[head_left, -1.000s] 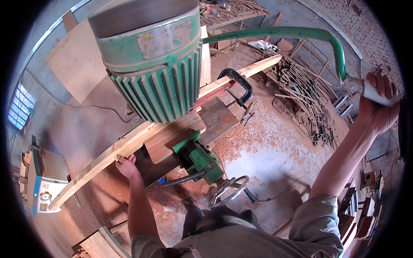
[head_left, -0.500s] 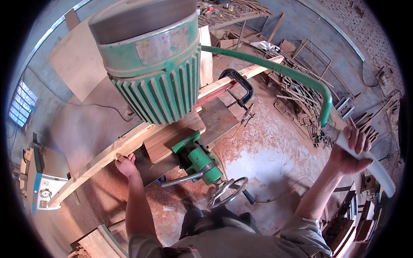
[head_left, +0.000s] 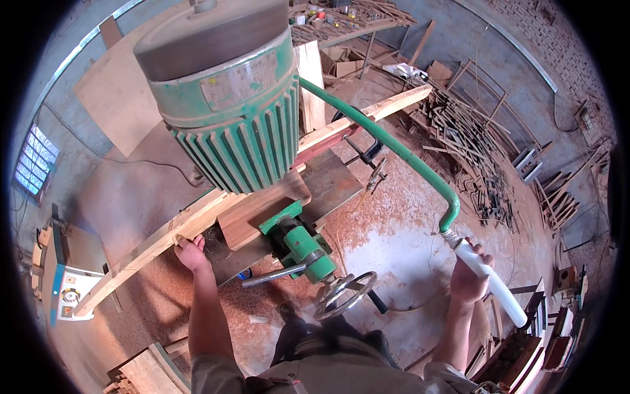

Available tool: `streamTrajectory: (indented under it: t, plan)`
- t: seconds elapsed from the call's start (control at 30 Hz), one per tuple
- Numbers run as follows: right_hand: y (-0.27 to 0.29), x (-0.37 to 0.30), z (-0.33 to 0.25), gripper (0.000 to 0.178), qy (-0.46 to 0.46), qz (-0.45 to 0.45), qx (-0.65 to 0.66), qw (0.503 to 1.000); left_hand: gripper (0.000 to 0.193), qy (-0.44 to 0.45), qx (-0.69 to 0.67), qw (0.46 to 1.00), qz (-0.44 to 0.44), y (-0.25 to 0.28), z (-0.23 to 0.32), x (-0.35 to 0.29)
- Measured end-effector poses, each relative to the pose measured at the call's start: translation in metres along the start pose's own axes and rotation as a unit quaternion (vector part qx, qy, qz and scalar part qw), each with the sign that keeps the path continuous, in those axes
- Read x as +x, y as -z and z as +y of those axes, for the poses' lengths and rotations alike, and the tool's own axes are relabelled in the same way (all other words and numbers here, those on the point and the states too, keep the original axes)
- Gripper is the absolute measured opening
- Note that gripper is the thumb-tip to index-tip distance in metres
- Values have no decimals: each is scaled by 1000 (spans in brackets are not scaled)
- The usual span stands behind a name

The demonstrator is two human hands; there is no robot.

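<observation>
A white handle (head_left: 504, 299) on a green lever (head_left: 394, 146) is wrapped tightly by the right hand (head_left: 470, 276). A long wooden beam (head_left: 144, 254), crossing beneath a green motor (head_left: 230, 125), is touched by the left hand (head_left: 190, 255); whether it is pinched cannot be told. Lever work seems underway; controlled pressure and a steadied beam appear needed next.

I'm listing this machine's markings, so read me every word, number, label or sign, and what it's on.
None can be read.
Plate on the green motor: too blurred.
Small marks on the white panel: too small.
White handle in the right hand: no writing visible.
</observation>
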State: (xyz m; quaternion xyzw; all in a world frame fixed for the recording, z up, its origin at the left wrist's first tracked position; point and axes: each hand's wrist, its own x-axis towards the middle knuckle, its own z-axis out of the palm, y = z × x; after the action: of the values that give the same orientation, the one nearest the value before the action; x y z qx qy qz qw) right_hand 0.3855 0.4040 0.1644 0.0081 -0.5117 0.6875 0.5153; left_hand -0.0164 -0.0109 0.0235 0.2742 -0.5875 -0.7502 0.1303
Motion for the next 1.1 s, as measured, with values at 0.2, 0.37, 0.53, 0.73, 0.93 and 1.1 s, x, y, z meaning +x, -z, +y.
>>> streamTrajectory:
  t: [0.2,0.37,0.53,0.73,0.93,1.1]
  plan:
    - [-38,62,-50,29,61,-35,-13,997,44,83,-66,994,-15,-2,5,0]
    - [-139,227,-84,31,68,-131,113,983,43,127,-87,986,-56,26,-5,11]
    - [-225,352,-120,26,42,-302,32,952,42,138,-78,980,-116,4,-9,6]
    - [-284,232,25,29,90,-295,-314,898,46,117,-76,989,-53,20,0,4]
    - [-285,-39,168,54,-206,-664,-408,592,42,119,-87,983,-106,1,-7,3]
    - [-289,-5,147,38,-363,-576,-320,659,43,98,-93,986,-99,17,-7,20]
